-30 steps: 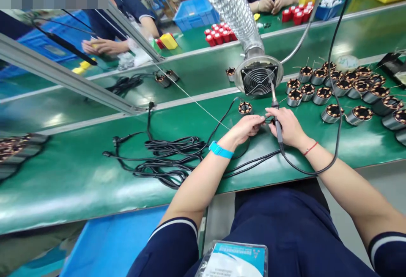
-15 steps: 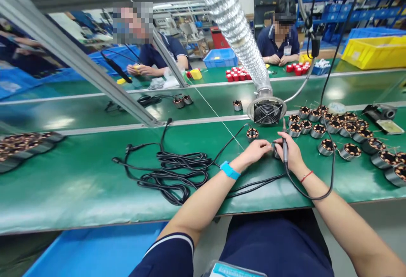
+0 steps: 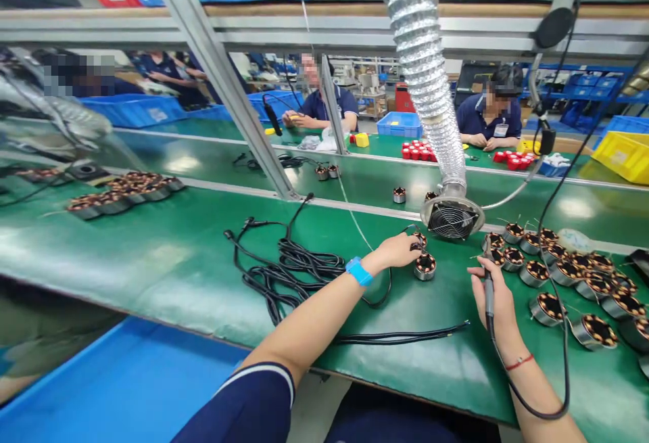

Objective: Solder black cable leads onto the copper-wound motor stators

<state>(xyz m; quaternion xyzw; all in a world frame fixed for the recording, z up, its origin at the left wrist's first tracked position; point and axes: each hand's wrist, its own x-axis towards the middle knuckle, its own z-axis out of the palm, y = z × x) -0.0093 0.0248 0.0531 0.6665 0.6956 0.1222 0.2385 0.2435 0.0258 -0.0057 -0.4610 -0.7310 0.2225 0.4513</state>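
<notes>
soldering iron [image 3: 489, 297], tip forward, axis fore-and-aft

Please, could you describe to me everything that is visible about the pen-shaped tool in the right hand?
The pen-shaped tool, which looks like a soldering iron, has a slim dark-grey handle, probably plastic, and a narrower, metallic-looking front end. The right hand holds it nearly upright, front end up, above the green table. A black cord leaves the handle's lower end and loops past the wrist. Behind the front end are copper-wound rings; whether it touches one, I cannot tell.
</notes>
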